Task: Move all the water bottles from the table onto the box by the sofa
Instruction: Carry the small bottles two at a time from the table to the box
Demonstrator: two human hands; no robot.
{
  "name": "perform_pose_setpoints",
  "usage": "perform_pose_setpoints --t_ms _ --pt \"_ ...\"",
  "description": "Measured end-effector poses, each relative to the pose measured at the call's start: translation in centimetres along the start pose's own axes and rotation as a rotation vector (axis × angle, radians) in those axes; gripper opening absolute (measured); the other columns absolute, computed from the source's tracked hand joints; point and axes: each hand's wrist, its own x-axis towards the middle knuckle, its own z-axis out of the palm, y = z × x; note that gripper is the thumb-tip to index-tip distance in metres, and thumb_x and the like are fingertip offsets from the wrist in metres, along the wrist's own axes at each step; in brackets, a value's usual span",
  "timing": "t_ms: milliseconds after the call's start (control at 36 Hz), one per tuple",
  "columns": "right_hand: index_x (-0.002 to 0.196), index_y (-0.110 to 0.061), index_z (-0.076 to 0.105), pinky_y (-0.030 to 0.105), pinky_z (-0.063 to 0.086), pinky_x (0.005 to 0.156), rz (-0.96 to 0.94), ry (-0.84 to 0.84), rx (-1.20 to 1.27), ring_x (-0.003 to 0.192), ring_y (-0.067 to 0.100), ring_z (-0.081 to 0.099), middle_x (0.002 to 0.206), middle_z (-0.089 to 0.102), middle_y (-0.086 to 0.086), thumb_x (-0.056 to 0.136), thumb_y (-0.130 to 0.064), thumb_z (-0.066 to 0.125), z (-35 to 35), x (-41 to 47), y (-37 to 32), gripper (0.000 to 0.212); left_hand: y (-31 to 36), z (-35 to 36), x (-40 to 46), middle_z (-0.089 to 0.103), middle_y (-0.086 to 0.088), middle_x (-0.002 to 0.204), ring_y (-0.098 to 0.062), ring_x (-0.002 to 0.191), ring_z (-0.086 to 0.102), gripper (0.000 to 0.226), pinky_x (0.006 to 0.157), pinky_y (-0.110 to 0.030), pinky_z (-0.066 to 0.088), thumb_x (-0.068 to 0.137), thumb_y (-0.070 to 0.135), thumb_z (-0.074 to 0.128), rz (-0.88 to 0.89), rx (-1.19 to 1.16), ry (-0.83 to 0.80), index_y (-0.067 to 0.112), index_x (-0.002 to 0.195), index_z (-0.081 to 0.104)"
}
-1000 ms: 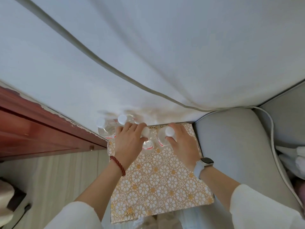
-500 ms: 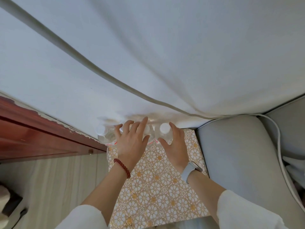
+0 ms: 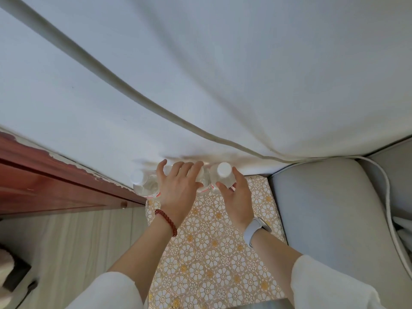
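The step in hand looked like the setting-down: bottles stood in a row at the far edge of the box (image 3: 214, 253), against the white curtain (image 3: 223, 85), with the sofa (image 3: 330, 208) on the right.

At the left end one bottle (image 3: 142, 184) stood free, upright, white cap up. Next to it the left hand (image 3: 178, 188) lay with fingers straight and spread over the middle of the row, gripping nothing plainly; it hid what was beneath, so a bottle or two there could only be guessed at from clear plastic showing by the fingers. To the right stood a second capped bottle (image 3: 223, 175), and the right hand (image 3: 238, 197) sat just beside it, fingers loosely open, thumb and forefinger either side of its body, seemingly touching but not clamping.

Counted: two caps clearly seen, at least three bottles likely, two hands, one box.

The next move probably called for lifting both hands straight away without tipping the row, then checking the table, which was out of view.
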Motion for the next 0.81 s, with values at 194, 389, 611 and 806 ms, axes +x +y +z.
perform_pose_setpoints --t_ms 194,389,611,806 --pt "0.134 -0.01 0.034 0.04 0.046 0.099 -0.003 0.006 -0.031 0.122 0.024 0.045 0.136 0.038 0.01 0.082 -0.026 0.066 -0.2 0.6 -0.7 0.063 0.3 -0.2 -0.2 0.068 0.001 0.094 -0.02 0.09 0.064 0.067 0.095 -0.053 0.039 0.059 0.032 0.082 -0.012 0.039 -0.08 0.018 0.117 0.052" --pt "0.145 -0.015 0.014 0.037 0.031 0.111 0.051 -0.089 -0.052 0.138 0.024 0.03 0.151 0.028 0.008 0.084 -0.031 0.063 -1.0 -0.1 -1.3 0.08 0.8 -0.5 -0.8 0.065 -0.003 0.105 -0.024 0.102 0.061 0.071 0.098 -0.059 0.035 0.063 0.034 0.079 -0.065 0.072 -0.145 0.019 0.123 0.045" --pt "0.144 -0.011 0.014 0.029 0.031 0.103 0.128 -0.161 -0.105 0.135 0.024 0.034 0.147 0.033 0.01 0.091 -0.024 0.051 -3.3 -4.0 -3.7 0.065 2.0 -4.1 -3.1 0.057 -0.012 0.124 -0.033 0.12 0.051 0.056 0.102 -0.061 0.032 0.074 0.027 0.073 -0.237 -0.114 -0.139 0.014 0.123 0.049" --pt "0.128 -0.009 0.043 0.016 0.044 0.069 0.049 -0.516 -0.262 0.091 0.01 0.05 0.123 0.056 0.006 0.096 -0.024 0.041 -1.8 -10.9 -8.1 0.035 1.4 -11.0 -11.3 0.039 -0.008 0.141 -0.026 0.131 0.033 0.052 0.108 -0.046 0.027 0.089 0.032 0.051 -0.737 -0.379 -0.201 0.016 0.136 0.037"
